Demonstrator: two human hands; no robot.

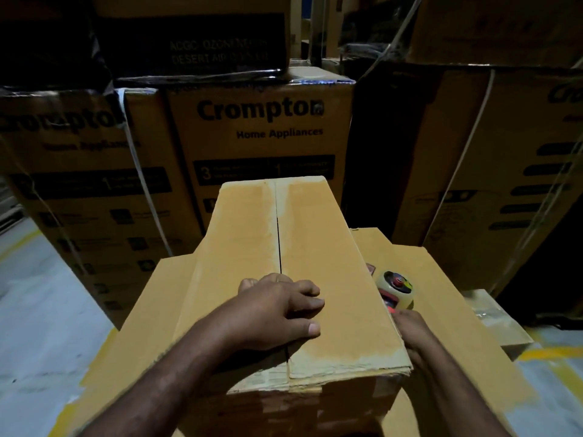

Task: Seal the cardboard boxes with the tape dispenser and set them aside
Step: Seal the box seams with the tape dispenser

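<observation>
A long narrow cardboard box (pixel 318 247) lies in front of me on top of a wider box (pixel 435 279). Its two top flaps meet along a middle seam. My left hand (pixel 277 305) presses flat on the flaps over the seam, near the box's close end. To the right of the box, my right hand (pixel 410 332) grips the handle of a red tape dispenser (pixel 396 290) with a roll of clear tape. The dispenser sits low beside the box's right edge, and the box hides part of my right hand.
Tall stacked Crompton cartons (pixel 258 130) form a wall straight ahead and to the left. More large cartons (pixel 492 171) stand at the right. A smaller taped box (pixel 501 326) lies low at the right. Grey floor (pixel 47 310) with yellow lines shows on both sides.
</observation>
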